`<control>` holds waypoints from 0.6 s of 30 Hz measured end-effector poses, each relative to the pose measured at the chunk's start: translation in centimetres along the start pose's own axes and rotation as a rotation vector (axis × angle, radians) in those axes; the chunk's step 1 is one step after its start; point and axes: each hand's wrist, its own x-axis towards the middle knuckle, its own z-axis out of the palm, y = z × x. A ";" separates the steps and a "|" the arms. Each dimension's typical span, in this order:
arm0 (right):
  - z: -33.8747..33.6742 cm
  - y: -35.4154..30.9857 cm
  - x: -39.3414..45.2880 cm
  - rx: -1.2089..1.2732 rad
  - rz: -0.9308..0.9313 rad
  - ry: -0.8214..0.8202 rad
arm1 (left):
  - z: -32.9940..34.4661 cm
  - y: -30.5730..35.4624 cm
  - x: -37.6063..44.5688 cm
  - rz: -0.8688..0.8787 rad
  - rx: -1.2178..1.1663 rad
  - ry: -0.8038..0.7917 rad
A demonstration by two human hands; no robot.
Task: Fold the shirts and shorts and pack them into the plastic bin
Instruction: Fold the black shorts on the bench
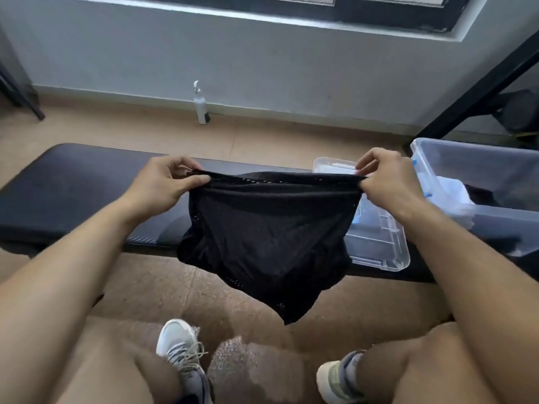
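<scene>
Head view: I hold a pair of black mesh shorts (268, 228) up by the waistband, my left hand (163, 182) pinching one end and my right hand (388, 179) pinching the other, thumbs and fingers clamped on the fabric. The waistband runs taut and level from grip to grip, and the legs hang straight down below both hands, clear of the dark bench (67, 193) that lies just beyond and beneath them. The long axis of the garment runs across, hand to hand. A clear plastic bin (478, 170) stands just past my right hand, with its lid (379, 243) flat on the bench under that wrist. By my reckoning, the right hand is nearer the bin, so a fold would carry left toward right.
</scene>
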 end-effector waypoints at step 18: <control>-3.2 -4.3 -5.0 0.458 -0.124 -0.696 | -1.7 -0.6 -1.2 -0.063 -0.154 -0.005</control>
